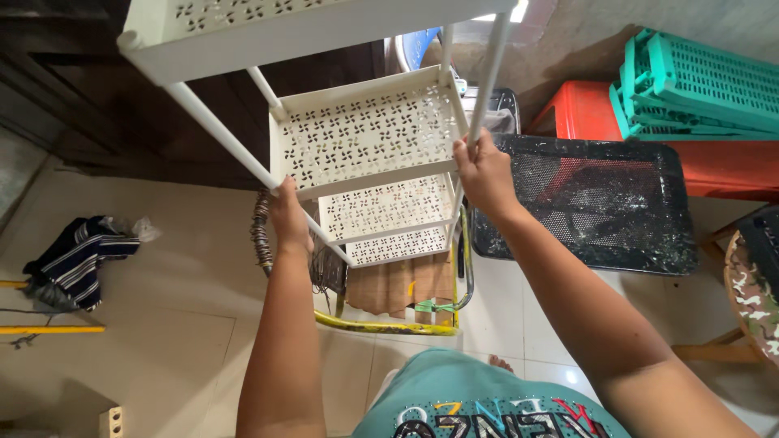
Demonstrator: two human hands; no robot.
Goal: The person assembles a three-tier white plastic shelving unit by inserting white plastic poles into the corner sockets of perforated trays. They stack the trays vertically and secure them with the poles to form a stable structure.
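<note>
A white plastic rack (365,134) with several perforated shelves on thin white poles fills the upper middle of the head view, seen from above. My left hand (290,212) grips the near left pole just below the second shelf. My right hand (484,169) is wrapped around the near right pole at that shelf's corner. Both forearms reach up from the bottom of the frame. The top shelf (243,24) runs off the upper edge.
A yellow metal frame (389,324) with brown cardboard sits on the tiled floor under the rack. A black mesh tray (600,203) lies at right, before a red stool (584,109) and teal baskets (698,81). Striped cloth (77,255) lies at left.
</note>
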